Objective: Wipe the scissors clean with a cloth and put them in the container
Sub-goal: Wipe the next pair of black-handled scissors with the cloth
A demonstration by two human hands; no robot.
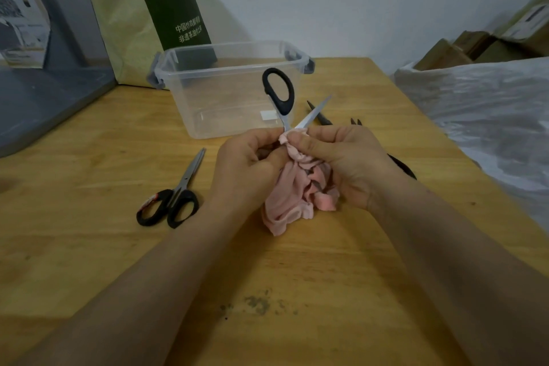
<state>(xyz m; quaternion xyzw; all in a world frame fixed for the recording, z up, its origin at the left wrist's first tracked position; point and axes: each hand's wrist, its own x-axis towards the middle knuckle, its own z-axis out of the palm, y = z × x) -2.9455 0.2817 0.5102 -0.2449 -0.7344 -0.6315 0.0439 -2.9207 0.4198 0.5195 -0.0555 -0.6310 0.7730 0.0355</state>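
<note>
Open scissors (pixel 280 98) wiped with a cloth (pixel 294 199)
Fingers of left hand (pixel 249 169) and right hand (pixel 353 166) pinch the cloth round them, raised just in front of the container (pixel 190 104) on the counter (pixel 89 246).

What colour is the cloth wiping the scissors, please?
Pale pink; the crumpled fabric cloth, pinched round the black-handled steel scissors, shows best in the head view.
</note>
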